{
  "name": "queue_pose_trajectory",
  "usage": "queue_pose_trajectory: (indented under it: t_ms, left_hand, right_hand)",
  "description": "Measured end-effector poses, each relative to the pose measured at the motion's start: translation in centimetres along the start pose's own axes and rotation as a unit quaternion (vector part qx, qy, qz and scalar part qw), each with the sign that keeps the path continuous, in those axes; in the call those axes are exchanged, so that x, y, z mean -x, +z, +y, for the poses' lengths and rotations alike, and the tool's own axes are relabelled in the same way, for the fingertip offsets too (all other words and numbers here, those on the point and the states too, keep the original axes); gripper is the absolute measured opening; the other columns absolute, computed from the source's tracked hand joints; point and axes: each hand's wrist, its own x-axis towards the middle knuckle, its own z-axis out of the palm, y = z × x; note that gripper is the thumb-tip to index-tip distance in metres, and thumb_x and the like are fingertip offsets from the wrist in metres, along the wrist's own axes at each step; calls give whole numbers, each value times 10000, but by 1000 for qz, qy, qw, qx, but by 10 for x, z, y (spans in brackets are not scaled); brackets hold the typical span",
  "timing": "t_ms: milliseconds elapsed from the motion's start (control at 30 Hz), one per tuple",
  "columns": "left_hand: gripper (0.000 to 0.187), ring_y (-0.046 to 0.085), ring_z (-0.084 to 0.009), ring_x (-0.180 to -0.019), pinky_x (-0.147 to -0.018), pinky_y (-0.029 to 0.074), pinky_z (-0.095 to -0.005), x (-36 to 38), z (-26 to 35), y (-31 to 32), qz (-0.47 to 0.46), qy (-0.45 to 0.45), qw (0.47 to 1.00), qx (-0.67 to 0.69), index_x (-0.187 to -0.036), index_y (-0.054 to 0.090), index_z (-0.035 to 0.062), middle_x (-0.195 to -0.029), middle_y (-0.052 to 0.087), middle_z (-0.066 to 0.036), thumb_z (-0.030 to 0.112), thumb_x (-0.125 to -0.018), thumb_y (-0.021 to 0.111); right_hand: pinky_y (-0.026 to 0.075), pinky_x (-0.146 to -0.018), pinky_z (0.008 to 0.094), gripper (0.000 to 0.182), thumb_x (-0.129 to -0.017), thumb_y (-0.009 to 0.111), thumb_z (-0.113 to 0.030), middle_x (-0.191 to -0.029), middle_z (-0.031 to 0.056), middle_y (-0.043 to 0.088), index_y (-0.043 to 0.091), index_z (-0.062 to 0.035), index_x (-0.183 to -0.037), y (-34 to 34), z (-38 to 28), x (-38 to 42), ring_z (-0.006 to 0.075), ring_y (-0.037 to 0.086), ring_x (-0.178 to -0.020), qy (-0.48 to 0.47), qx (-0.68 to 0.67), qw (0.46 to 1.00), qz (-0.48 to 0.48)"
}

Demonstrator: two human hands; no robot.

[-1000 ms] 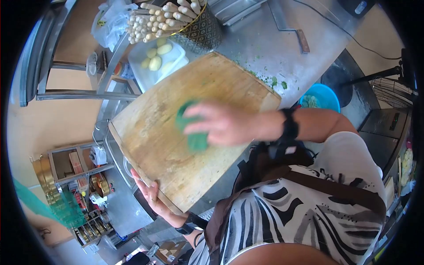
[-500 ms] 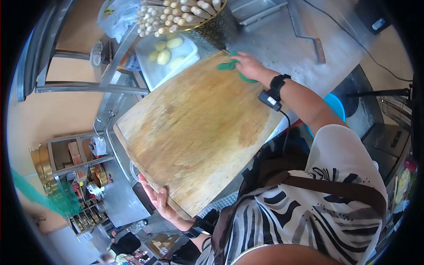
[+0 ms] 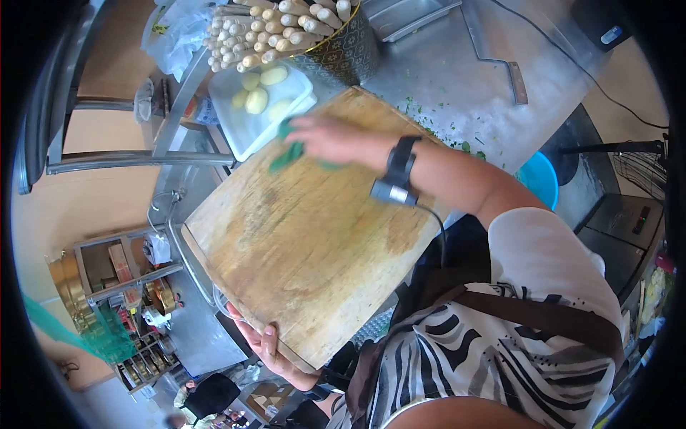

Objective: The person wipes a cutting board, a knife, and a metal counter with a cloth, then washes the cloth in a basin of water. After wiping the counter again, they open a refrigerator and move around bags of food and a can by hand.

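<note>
A large worn wooden cutting board (image 3: 307, 243) lies across the view, tilted, with darker stains and scratches on its face. At its near lower-left edge my left hand (image 3: 271, 350) grips the board, thumb on top and fingers beneath. Near the board's far left edge my right hand (image 3: 321, 139) is closed on a green cloth (image 3: 287, 154) pressed to the wood; motion blurs the fingers. Just past that edge sits a white tray (image 3: 239, 139) holding several peeled potatoes (image 3: 256, 100).
A patterned pot (image 3: 343, 57) full of pale stalks stands at the back. Green scraps (image 3: 468, 148) are scattered on the metal counter (image 3: 443, 79). A metal pan (image 3: 411, 18) is behind, and a blue bucket (image 3: 541, 179) stands at right. Metal shelving (image 3: 128, 161) rises at left.
My right hand has swept the green cloth left across the board from its far corner. The board has shifted slightly, and green scraps on the counter beyond it now show. My left hand keeps its grip.
</note>
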Motion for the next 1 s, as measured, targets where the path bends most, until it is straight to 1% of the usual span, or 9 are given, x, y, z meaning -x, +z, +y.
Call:
queue_pose_trajectory:
  t_ms: [100,200,267,400,467,600,667,767,1000]
  left_hand:
    - [904,414,-277,-1221,-1048,287,-379,4,4,12,13,-3,1000,25,-1417,215,9,-1367,380,-154,92,-648,681]
    - [892,423,-277,-1213,-1040,299,-381,5,8,15,4,7,998,65,-1416,221,11,-1360,388,-153,81,-647,668]
    - [890,433,-279,-1204,-1032,312,-377,4,8,16,6,8,998,62,-1420,223,26,-1359,390,-157,68,-643,655]
    - [867,439,-264,-1193,-1016,328,-355,0,3,3,-1,-28,999,32,-1428,219,44,-1372,379,-151,47,-660,623]
    - [838,440,-251,-1187,-1009,327,-343,-1,-4,-7,28,-29,998,44,-1430,226,52,-1384,370,-143,24,-677,592]
    - [827,413,-220,-1207,-1005,300,-299,-2,5,5,-9,-13,997,78,-1430,243,60,-1391,367,-137,21,-677,583]
    - [816,401,-228,-1218,-1005,297,-302,-2,7,8,-12,-16,997,74,-1430,238,55,-1389,370,-135,40,-690,581]
    - [795,426,-252,-1196,-1010,307,-328,-10,0,-9,3,44,999,-23,-1415,253,17,-1369,387,-160,73,-696,587]
    - [519,551,-304,-1033,-904,438,-391,-2,7,1,4,-142,976,165,-1185,468,-49,-1110,556,-189,140,-721,605]
  right_hand:
    - [372,-993,381,349,-811,500,-51,-1262,168,486,582,-94,-1147,-13,93,22,334,451,-1159,125,92,986,55]
    - [355,-1001,396,357,-845,461,-114,-1286,163,473,571,-111,-1185,-39,141,57,341,429,-1176,230,188,955,25]
    - [365,-991,404,337,-836,479,-95,-1283,168,474,590,-103,-1155,-60,139,70,355,433,-1167,209,240,948,-3]
    - [391,-961,429,345,-792,519,-22,-1269,173,483,609,-96,-1116,-85,106,96,362,447,-1146,176,254,946,101]
    - [394,-910,445,339,-753,541,-34,-1218,149,512,626,-116,-1072,-107,74,102,330,462,-1100,27,168,967,190]
    - [389,-943,425,387,-720,567,-27,-1213,148,504,607,-136,-1088,-75,-29,154,321,469,-1108,-96,56,992,62]
    - [391,-946,419,374,-720,559,-18,-1214,157,497,606,-138,-1071,-50,-64,188,327,469,-1125,-77,54,996,0]
    - [380,-955,421,433,-678,562,29,-1212,150,492,600,-93,-1092,-42,-18,192,334,469,-1119,-75,92,990,73]
    - [359,-989,430,410,-758,544,24,-1283,170,465,582,-99,-1147,-88,61,198,338,435,-1174,127,180,969,113]
